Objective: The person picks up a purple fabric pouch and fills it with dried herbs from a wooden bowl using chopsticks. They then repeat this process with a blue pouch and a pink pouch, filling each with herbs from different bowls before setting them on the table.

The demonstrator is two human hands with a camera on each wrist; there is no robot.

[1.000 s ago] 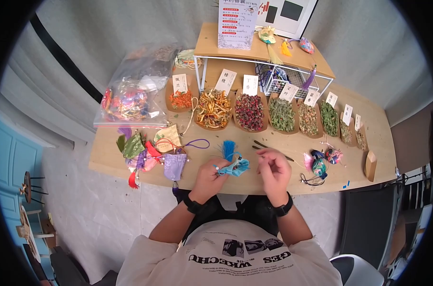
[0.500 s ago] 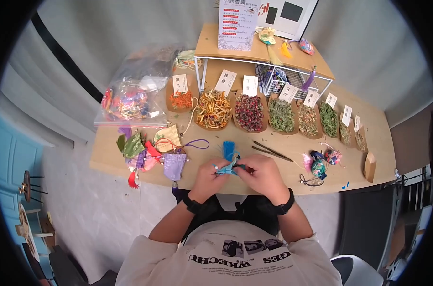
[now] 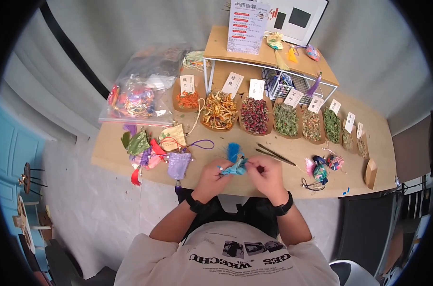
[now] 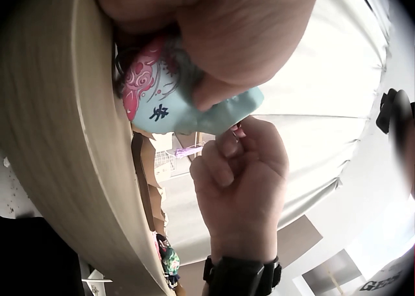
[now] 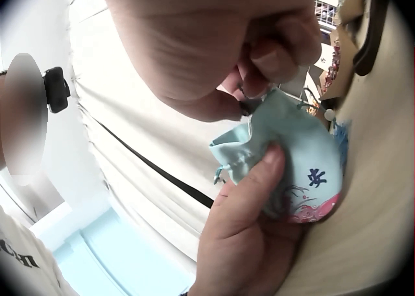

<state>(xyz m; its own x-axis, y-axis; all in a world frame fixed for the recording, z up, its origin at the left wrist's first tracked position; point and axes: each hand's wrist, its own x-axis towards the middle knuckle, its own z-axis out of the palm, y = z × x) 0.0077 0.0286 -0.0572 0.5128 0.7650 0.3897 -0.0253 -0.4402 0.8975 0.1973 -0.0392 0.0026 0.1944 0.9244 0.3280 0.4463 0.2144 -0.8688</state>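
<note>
A light blue drawstring pouch [image 3: 235, 169] with a pink pattern and a dark character is held just over the table's front edge. My left hand [image 3: 211, 180] grips its body, thumb pressed on the printed side [image 5: 305, 156]. At the pouch's mouth, my right hand [image 3: 268, 177] pinches the rim with thumb and curled fingers, as the right wrist view shows. A blue tassel [image 3: 234, 151] trails from the pouch on the far side. The inside of the pouch is hidden. Dark tweezers [image 3: 276, 155] lie on the table beyond my right hand.
Labelled paper trays of dried herbs and flowers [image 3: 219, 112] line the table's middle. Several finished-looking pouches [image 3: 179, 164] lie at left, behind them a clear plastic bag [image 3: 135, 102]. More small pouches [image 3: 321, 171] lie at right. A wooden shelf [image 3: 292, 62] stands at the back.
A second ago my right hand was apart from the pouch, to its right; it has come in and taken hold of the rim. The head view has shifted slightly.
</note>
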